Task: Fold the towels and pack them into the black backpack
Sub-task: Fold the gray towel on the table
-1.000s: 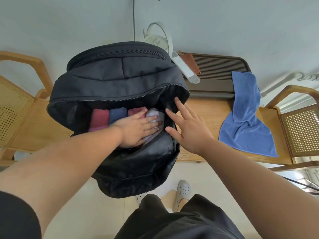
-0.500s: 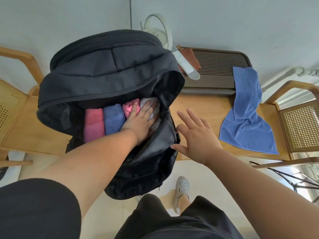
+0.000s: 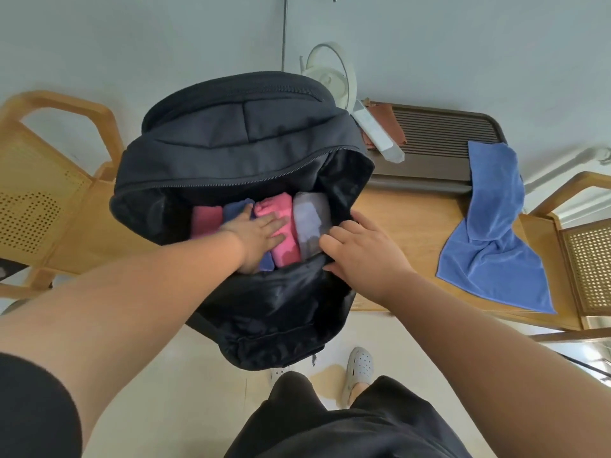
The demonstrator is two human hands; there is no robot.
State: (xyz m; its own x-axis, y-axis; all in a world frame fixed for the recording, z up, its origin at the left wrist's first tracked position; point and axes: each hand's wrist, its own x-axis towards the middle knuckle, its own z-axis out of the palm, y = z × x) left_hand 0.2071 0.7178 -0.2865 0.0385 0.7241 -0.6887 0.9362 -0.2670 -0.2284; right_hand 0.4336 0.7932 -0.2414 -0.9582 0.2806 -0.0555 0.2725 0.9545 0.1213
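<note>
Four folded towels sit side by side inside the black backpack (image 3: 231, 143), which rests on the wooden surface (image 3: 413, 219). The left hand (image 3: 261, 236) lies flat with straight fingers, pressing the pink towel (image 3: 277, 209) and the folded blue towel (image 3: 238, 208). The right hand (image 3: 363, 252) curls over the near rim beside the grey towel (image 3: 310, 216), holding the mouth wide. Even downward pressure should keep the bundles tidy and leave room for the unfolded blue towel (image 3: 492, 226), which lies well apart.

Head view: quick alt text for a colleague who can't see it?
Left hand presses flat on folded towels in the open black backpack, right hand at its opening's edge. One blue towel lies unfolded on the wooden bench.
</note>
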